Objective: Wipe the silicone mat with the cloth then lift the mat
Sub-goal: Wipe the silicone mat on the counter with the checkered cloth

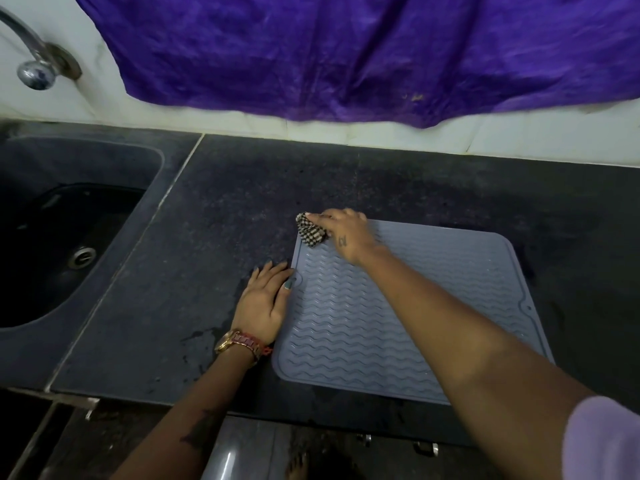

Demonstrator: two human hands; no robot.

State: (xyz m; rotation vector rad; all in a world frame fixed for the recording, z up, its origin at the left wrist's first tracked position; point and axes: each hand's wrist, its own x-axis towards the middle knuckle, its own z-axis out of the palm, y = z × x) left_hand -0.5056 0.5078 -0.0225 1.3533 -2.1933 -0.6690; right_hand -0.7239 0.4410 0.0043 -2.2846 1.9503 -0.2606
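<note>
A grey silicone mat [398, 317] with a wavy ribbed pattern lies flat on the dark countertop. My right hand [346, 237] reaches across it and presses a small checkered cloth [310, 232] onto the mat's far left corner, fingers curled over the cloth. Beside the mat's left edge my left hand [265, 299] lies flat on the counter, fingers straight, thumb tip resting on the mat's rim. A watch sits on that wrist.
The black stone countertop [214, 216] has wet patches near its front edge. A dark sink [62, 244] with a drain is at the left, a metal tap [34, 64] above it. A purple cloth [346, 53] hangs on the white wall behind.
</note>
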